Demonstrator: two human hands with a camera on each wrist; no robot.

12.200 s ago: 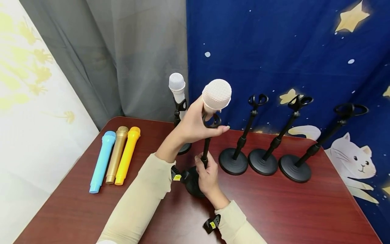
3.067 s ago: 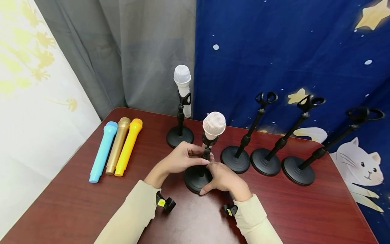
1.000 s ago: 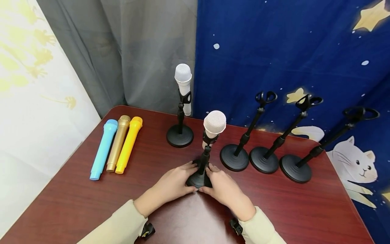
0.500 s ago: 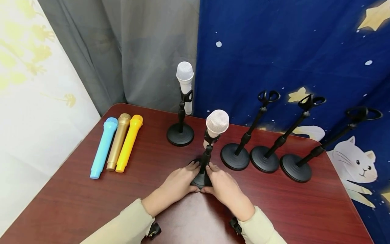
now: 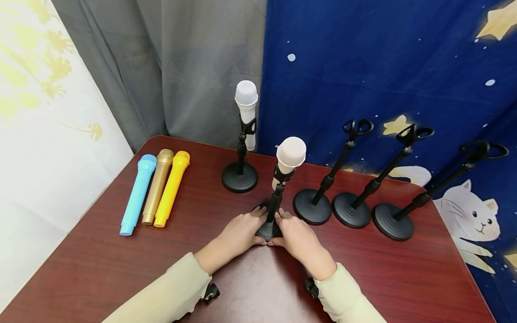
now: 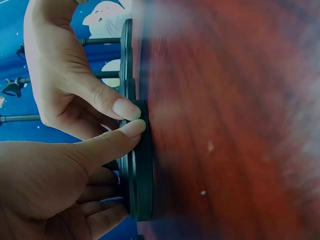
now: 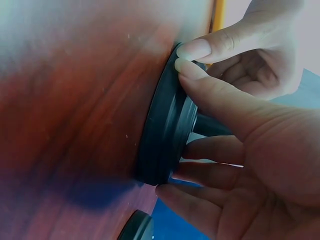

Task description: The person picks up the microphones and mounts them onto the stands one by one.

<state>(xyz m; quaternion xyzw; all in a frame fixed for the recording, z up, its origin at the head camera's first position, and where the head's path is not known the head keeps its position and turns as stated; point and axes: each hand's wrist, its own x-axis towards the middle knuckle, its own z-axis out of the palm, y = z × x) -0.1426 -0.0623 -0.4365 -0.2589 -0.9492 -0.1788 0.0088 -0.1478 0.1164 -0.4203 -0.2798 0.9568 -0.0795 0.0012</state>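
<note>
Both of my hands grip the round black base [image 7: 167,115] of a microphone stand [image 5: 275,204] near the table's middle. My left hand [image 5: 238,233] holds its left side and my right hand [image 5: 303,240] its right. The thumbs meet at the near edge, as the left wrist view shows, while the other fingers reach around the sides. A pale microphone [image 5: 291,153] sits tilted in the stand's clip. Behind it to the left, a white microphone [image 5: 246,101] rests in the clip of another black stand [image 5: 240,176].
Three black stands with bare clips, a left one [image 5: 312,206], a middle one [image 5: 351,210] and a right one [image 5: 393,221], line the right side. Blue [image 5: 137,197], gold [image 5: 157,188] and yellow [image 5: 171,190] microphones lie on the left of the table [image 5: 250,287]. Curtains [image 5: 210,67] hang behind.
Earlier my left hand held the pale microphone at the clip while the right held the pole. Now both hands are on the base, and the stand has slid slightly toward the back since half a second ago.
</note>
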